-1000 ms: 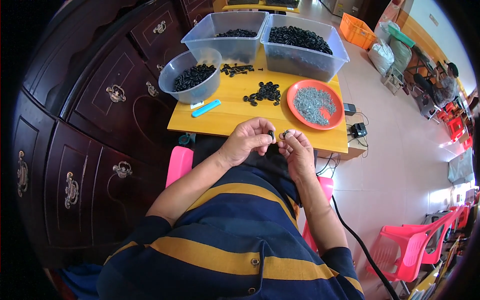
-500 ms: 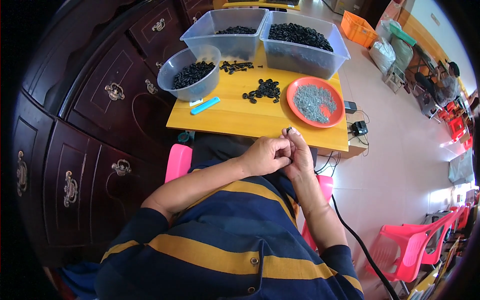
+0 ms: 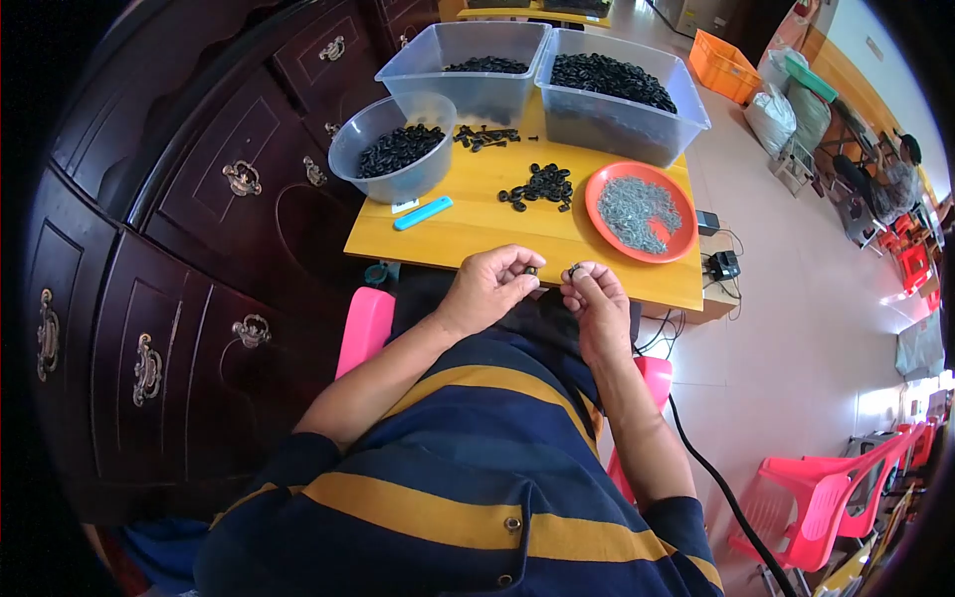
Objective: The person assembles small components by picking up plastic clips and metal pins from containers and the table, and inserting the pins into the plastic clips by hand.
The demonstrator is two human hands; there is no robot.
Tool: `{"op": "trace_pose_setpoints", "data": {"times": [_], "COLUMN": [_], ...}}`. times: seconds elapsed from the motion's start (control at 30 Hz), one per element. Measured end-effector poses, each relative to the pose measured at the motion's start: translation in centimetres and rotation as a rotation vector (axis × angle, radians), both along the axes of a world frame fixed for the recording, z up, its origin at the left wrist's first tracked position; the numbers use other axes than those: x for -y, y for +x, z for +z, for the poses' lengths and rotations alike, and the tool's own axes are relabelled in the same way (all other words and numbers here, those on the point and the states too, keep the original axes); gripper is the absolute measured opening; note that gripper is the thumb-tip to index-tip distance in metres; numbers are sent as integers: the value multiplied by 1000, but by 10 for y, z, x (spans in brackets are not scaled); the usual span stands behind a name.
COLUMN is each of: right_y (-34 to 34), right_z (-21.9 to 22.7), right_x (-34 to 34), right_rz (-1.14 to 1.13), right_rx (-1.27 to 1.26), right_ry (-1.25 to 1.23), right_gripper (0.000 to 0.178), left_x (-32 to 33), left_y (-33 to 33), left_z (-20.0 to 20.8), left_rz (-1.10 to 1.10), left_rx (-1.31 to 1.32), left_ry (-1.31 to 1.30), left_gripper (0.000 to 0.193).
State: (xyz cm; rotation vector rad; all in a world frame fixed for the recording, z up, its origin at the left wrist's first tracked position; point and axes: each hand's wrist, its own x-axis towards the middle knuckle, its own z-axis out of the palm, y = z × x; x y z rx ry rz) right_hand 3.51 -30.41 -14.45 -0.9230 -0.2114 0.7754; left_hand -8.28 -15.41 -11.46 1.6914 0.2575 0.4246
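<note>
My left hand (image 3: pixel 485 291) is closed in a pinch on a small black part (image 3: pixel 531 271), just over the table's front edge. Close beside it, my right hand (image 3: pixel 601 306) pinches another small dark piece (image 3: pixel 574 270), mostly covered by the fingertips. A short gap separates the two hands. Beyond them lies a loose pile of black oval parts (image 3: pixel 545 183) on the yellow table (image 3: pixel 438 244). To its right, an orange-red plate (image 3: pixel 680 241) holds many thin silvery pieces (image 3: pixel 633 207). A blue bar-shaped tool (image 3: pixel 423 213) rests at the left.
Two clear bins (image 3: pixel 468 95) (image 3: pixel 622 129) and a round clear tub (image 3: pixel 398 181) hold black parts along the table's back and left. Black screw-like parts (image 3: pixel 487 137) lie near the bins. Dark drawers (image 3: pixel 229 249) flank the left; pink chairs (image 3: pixel 811 497) stand right.
My hands have parted: the left moved left and up, the right turned slightly inward. Each now shows a small dark piece at its fingertips. The view has shifted slightly.
</note>
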Motion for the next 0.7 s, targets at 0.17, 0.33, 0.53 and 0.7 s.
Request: {"op": "trace_pose_setpoints", "data": {"times": [0.17,0.33,0.53,0.7], "right_y": [-5,-9,-12,-11], "right_z": [2,5,7,4], "right_x": [0,1,1,0], "right_rz": [38,73,78,112], "right_rx": [170,273,277,302], "right_ry": [-63,-69,-68,-68], "right_gripper": [11,12,11,11], "left_x": [-2,-2,2,-1], "left_y": [-4,-4,-5,-3], "left_z": [13,17,16,11], "left_rz": [6,21,11,11], "left_rx": [8,21,33,62], "left_ry": [125,227,249,275], "left_gripper": [25,27,27,29]}}
